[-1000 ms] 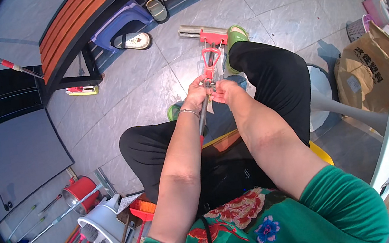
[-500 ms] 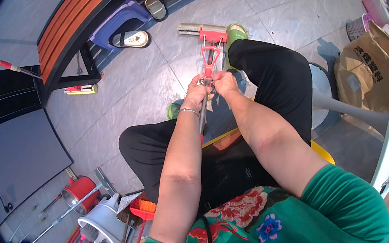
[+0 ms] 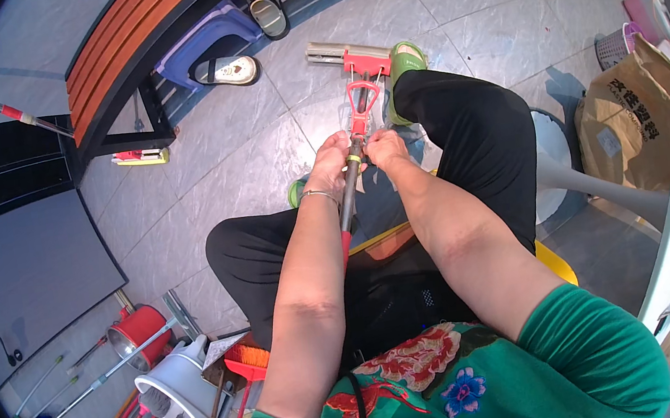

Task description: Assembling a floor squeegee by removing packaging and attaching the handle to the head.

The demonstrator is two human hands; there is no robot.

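Observation:
A squeeze mop (image 3: 367,62) with a red head and a grey roller lies on the floor ahead, its pole running back between my legs. My left hand (image 3: 331,163) is closed around the pole, its fingertips showing on the right side just below a yellow-green band (image 3: 355,158). Just above the band, the red pull lever (image 3: 358,121) meets the pole. Close to that joint, my right hand (image 3: 386,149) has its fingers curled in a pinch; whatever they hold is hidden. A green slipper (image 3: 407,60) on my right foot touches the mop head.
A purple stool (image 3: 207,41) and loose sandals lie at the far left. Mops, a white bucket (image 3: 176,384), a red pot (image 3: 138,332) and an orange-bristled broom (image 3: 247,361) crowd the near left. At right stands a brown paper bag (image 3: 625,133).
My left hand has shifted slightly left, and the yellow-green band on the pole now shows. My right hand has moved only a little. The mop head stays in place.

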